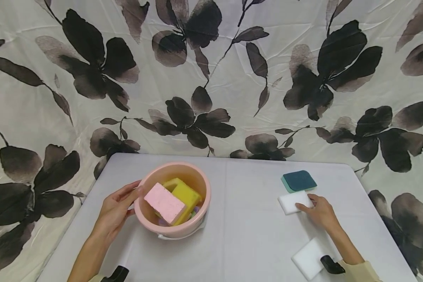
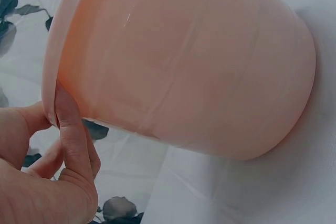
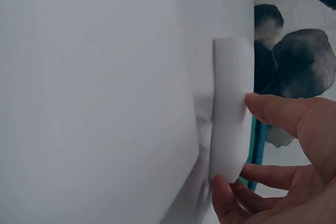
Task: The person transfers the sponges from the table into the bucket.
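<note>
Two hands are busy on the grey table [image 1: 246, 235]. My worry is the pink bowl [image 1: 172, 231], piled with sponges near the left edge, tipping if the left hand [image 1: 116, 209], thumb pinching its rim, pulls. The right hand [image 1: 320, 213] lies loosely spread, fingertips [image 3: 262, 109] curling onto the white sponge [image 1: 293, 202], which could skid into the teal sponge [image 1: 299, 181].
</note>
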Available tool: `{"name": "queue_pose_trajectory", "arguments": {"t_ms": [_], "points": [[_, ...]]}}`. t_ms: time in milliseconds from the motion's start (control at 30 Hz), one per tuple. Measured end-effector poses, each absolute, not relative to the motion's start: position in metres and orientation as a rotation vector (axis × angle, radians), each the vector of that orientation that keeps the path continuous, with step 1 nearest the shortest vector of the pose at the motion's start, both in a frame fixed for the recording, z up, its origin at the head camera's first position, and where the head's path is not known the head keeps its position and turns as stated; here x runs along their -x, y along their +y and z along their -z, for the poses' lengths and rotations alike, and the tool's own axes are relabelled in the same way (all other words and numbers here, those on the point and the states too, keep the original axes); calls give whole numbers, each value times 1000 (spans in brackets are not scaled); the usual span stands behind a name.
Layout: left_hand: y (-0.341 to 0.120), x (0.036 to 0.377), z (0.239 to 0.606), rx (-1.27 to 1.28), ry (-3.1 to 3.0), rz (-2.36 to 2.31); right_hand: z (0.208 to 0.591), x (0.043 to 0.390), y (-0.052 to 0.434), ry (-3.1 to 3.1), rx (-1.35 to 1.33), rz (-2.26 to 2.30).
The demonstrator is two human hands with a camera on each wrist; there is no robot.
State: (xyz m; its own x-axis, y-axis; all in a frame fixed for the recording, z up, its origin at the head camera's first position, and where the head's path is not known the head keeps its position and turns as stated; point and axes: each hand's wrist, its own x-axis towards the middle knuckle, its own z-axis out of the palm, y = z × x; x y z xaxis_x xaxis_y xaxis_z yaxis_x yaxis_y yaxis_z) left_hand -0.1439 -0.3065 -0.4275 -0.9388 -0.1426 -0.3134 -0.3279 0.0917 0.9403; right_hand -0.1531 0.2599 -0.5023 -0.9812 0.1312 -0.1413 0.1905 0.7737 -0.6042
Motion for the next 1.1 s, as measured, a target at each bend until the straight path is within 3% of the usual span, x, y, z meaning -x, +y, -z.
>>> {"name": "queue_pose_trajectory", "arguments": {"t_ms": [433,1100], "points": [[-305,143,428,452,2214,-1989,489,140,261,2916,-306,1196],[-309,142,427,421,2206,-2007,450,153,245,2639,-204,1648]]}}
